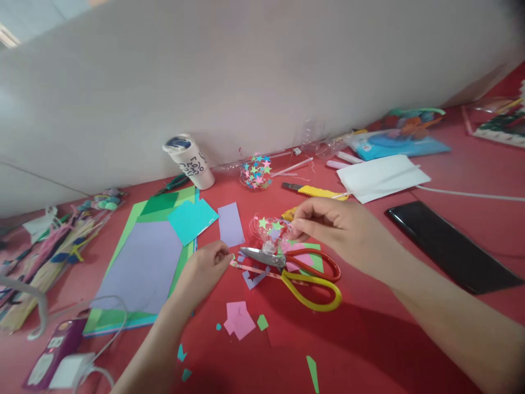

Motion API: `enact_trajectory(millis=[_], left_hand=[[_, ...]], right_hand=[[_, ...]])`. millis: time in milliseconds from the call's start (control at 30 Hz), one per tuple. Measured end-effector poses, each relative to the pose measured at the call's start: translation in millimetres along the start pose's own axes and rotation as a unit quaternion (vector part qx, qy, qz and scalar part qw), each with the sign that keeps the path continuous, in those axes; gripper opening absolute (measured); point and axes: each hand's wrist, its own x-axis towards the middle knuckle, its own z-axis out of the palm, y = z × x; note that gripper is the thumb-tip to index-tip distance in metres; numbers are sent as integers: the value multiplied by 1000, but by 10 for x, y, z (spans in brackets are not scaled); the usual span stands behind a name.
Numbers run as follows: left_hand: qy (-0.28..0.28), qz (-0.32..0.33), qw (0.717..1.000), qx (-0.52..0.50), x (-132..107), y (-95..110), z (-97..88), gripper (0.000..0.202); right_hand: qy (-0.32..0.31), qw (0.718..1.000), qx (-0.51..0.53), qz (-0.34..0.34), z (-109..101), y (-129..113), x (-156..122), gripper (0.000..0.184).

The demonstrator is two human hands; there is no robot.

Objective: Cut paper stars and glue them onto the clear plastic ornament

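Note:
My right hand (334,227) is pinched shut beside a clear wire ball with green and pink paper stars (268,225); what lies between its fingertips is too small to tell. To the left, my left hand (210,265) has its fingers closed at the white-tipped end of a thin pink stick (256,269); whether it grips the stick or a small scrap is unclear. Scissors (283,260) with one red and one yellow handle lie across the stick between both hands. Purple paper scraps (255,279) and a green piece of paper (316,253) lie around them.
Behind are another star-covered ball (256,172), a yellow cutter knife (320,191) and a white tumbler (191,161). Purple paper (141,265) tops coloured sheets at left. A black phone (451,246) and white paper (381,178) lie right; pink scraps (240,320) in front.

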Motion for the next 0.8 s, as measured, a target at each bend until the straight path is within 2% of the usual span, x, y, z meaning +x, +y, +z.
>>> enact_trajectory(millis=[100,267,333,400,467,567,667,800], left_hand=[[10,2,1000,4,-9,-9,-17,17],[4,18,1000,9,-47,44,-33,16],[2,23,1000,13,-65,69,-28,23],[5,27,999,18,-69,76,-26,33],[21,30,999,19,-59,54,-33,34],[62,39,997,8,-30,-27,-59,6],[71,57,996,-3,-13,-123,-76,21],[60,66,996,-5,-34,-210,-29,11]], right_hand=[[-21,999,-14,-34,40,11,-27,19],[-9,987,-142,-69,202,22,-25,34],[-11,982,-174,-67,288,32,-22,38],[-13,976,-206,-67,376,51,-30,31],[-20,969,-238,-71,456,75,-53,9],[-65,948,-297,-91,559,132,-110,16],[-107,916,-367,-124,666,243,-177,16],[-133,875,-433,-169,829,434,-266,34]])
